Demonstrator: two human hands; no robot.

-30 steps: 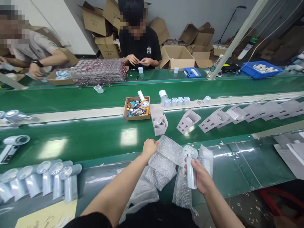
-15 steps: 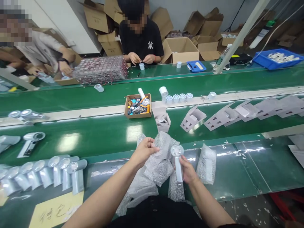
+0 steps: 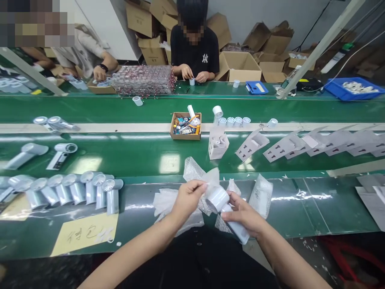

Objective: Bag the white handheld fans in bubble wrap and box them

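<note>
My right hand [image 3: 245, 214] is wrapped round the handle of a pale blue-white hair dryer [image 3: 218, 198]. The dryer lies tilted, its round head towards my left hand and its handle running down to the right. My left hand [image 3: 189, 196] is closed, thumb and finger pinching the edge of a translucent bubble-wrap bag [image 3: 212, 176] right beside the dryer's head. Whether the head is inside the bag I cannot tell. More bubble-wrap bags [image 3: 167, 202] lie loose under and around my hands. To the right rests a filled bubble-wrap bag [image 3: 261, 196].
Several hair dryers [image 3: 112, 196] stand in a row at the left, behind a yellow paper [image 3: 86, 233]. Ahead are a small carton of parts [image 3: 185, 126], an open white box [image 3: 218, 144] and several more white boxes [image 3: 279, 146]. Across the line, a person [image 3: 195, 52] handles a small cup.
My right hand has turned the hair dryer from upright to tilted and brought its head to the bag by my left hand. The whole view has shifted, with the scene now further right.
</note>
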